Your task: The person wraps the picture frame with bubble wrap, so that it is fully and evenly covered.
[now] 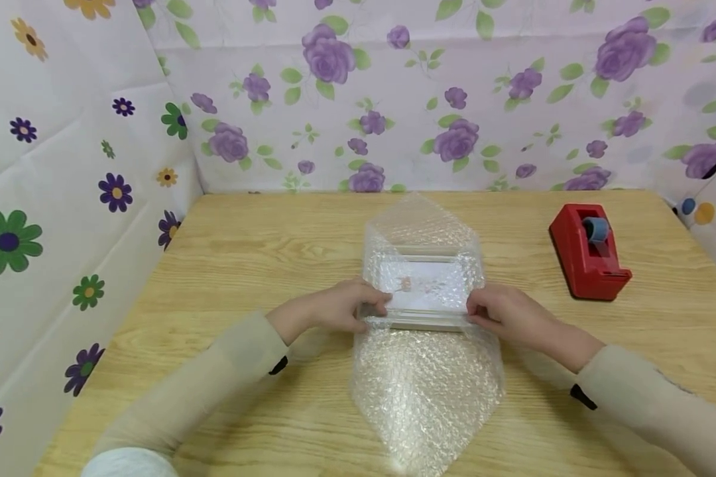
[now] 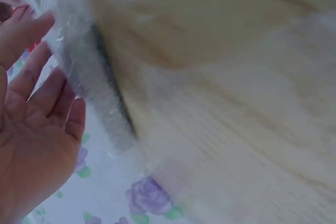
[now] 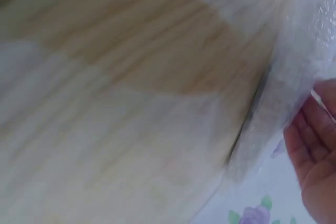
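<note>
The framed picture lies between the hands, about equally near both, its long axis seemingly running across, inside bubble wrap. The left hand touches the wrap with loose, part-spread fingers; the right hand curls at the opposite edge, whether pinching I cannot tell. Beyond it, a tape dispenser holds a blue roll.

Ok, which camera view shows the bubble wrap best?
The head view: nearly all the bubble wrap shows, spread above and below the frame. The left wrist view catches only a strip, upper left; the right wrist, one upper right.
</note>
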`<state>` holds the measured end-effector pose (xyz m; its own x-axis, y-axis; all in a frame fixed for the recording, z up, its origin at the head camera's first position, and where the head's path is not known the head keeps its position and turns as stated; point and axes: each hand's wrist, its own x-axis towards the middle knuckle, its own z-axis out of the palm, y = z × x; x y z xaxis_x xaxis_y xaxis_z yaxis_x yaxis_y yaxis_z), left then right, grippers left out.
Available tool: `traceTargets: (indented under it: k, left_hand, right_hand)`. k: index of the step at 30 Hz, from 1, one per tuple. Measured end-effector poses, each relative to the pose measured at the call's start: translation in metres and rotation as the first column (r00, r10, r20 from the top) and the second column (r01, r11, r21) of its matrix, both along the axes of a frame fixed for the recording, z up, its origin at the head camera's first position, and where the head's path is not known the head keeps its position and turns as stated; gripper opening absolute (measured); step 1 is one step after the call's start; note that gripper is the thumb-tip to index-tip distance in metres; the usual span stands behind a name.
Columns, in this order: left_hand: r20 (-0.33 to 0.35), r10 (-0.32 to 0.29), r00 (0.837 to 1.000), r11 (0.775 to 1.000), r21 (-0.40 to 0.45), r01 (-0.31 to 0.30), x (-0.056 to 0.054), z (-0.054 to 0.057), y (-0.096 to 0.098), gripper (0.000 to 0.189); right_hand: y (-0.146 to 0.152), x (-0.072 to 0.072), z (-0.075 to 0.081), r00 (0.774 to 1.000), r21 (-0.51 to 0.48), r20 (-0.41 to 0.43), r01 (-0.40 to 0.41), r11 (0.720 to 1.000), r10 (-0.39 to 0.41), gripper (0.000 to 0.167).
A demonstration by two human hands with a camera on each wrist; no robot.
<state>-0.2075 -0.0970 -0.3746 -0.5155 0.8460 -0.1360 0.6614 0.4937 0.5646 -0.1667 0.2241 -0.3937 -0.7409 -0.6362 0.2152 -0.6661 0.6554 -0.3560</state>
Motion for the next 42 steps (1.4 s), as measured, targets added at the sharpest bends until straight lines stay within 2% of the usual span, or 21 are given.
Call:
traceTargets:
  k: [4,7,14,17,18,22,24,27,31,34,38,40,42]
  left_hand:
    - [-0.116,0.006,0.993,1.000,0.026,-0.003,0.003,-0.006,-0.001,0.036]
    - [-0.210,0.004,0.978,0.999,0.049,0.006,0.006,-0.008,-0.003,0.027]
    - [-0.396,-0.024,0.918,0.982,0.165,0.097,0.012,-0.022,-0.003,0.025]
    - [-0.450,-0.039,0.892,0.972,0.189,0.138,0.013,-0.026,-0.003,0.018]
    - [-0.455,-0.041,0.890,0.970,0.196,0.145,0.014,-0.027,-0.004,0.015]
    - [-0.418,-0.032,0.908,0.971,0.204,0.128,0.015,-0.028,-0.006,0.010]
    - [-0.371,-0.027,0.928,0.975,0.195,0.106,0.016,-0.026,-0.008,0.006]
    - [-0.318,-0.039,0.947,0.982,0.162,0.095,0.017,-0.024,-0.013,0.004]
    - [-0.250,-0.070,0.966,0.988,0.116,0.102,0.016,-0.022,-0.019,0.018]
    - [-0.244,-0.103,0.964,0.988,0.087,0.127,0.016,-0.022,-0.023,0.029]
    - [-0.271,-0.134,0.953,0.986,0.055,0.155,0.017,-0.023,-0.026,0.033]
    - [-0.302,-0.142,0.943,0.986,0.037,0.160,0.019,-0.023,-0.027,0.034]
    - [-0.355,-0.153,0.922,0.985,0.024,0.172,0.021,-0.023,-0.026,0.033]
  right_hand:
    - [0.013,0.008,0.002,0.995,0.026,-0.013,-0.100,0.995,0.101,0.025]
    - [0.020,0.013,0.001,0.985,0.013,-0.037,-0.169,0.986,0.169,0.027]
    - [0.036,0.014,-0.007,0.976,0.032,-0.039,-0.215,0.976,0.216,0.035]
    - [0.042,0.015,-0.008,0.976,0.059,0.008,-0.217,0.974,0.217,0.044]
    - [0.044,0.016,-0.008,0.976,0.067,0.033,-0.218,0.974,0.216,0.046]
    - [0.047,0.018,-0.008,0.971,0.062,0.100,-0.224,0.973,0.218,0.052]
    - [0.046,0.018,-0.009,0.969,0.052,0.098,-0.231,0.972,0.225,0.052]
    - [0.044,0.019,-0.011,0.971,0.064,0.058,-0.235,0.970,0.231,0.049]
    - [0.043,0.024,-0.012,0.971,0.145,-0.045,-0.225,0.964,0.233,0.049]
    - [0.040,0.028,-0.013,0.961,0.204,-0.126,-0.219,0.954,0.247,0.049]
    - [0.039,0.030,-0.014,0.948,0.223,-0.177,-0.222,0.949,0.264,0.032]
    - [0.038,0.030,-0.015,0.947,0.214,-0.185,-0.223,0.951,0.263,0.038]
    - [0.038,0.030,-0.017,0.943,0.208,-0.203,-0.222,0.953,0.264,0.050]
